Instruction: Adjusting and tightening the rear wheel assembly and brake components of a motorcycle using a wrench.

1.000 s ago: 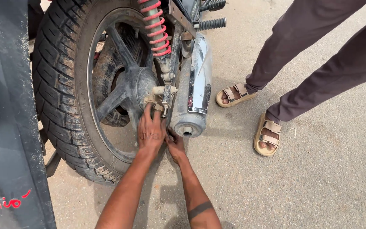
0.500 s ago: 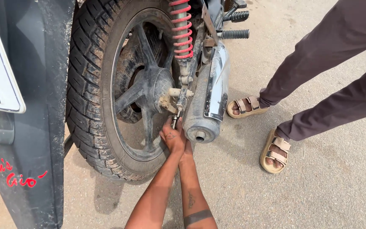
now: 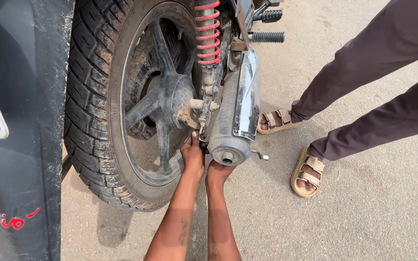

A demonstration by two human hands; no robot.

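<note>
Reaching up under axle nut [image 3: 197, 103]: left hand [image 3: 193, 155] nearer, fingers apparently pinched together; right hand [image 3: 218, 173] cupping exhaust muffler [image 3: 228, 126] underside, grip unclear.

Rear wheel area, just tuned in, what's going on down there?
A person reaches both hands under the motorcycle's exhaust muffler beside the rear wheel. The left hand is up by the axle end, fingers on a small metal part there; the right hand sits beneath the muffler's tail end. What they grip is hidden. Another person in sandals stands close by on the concrete.
</note>
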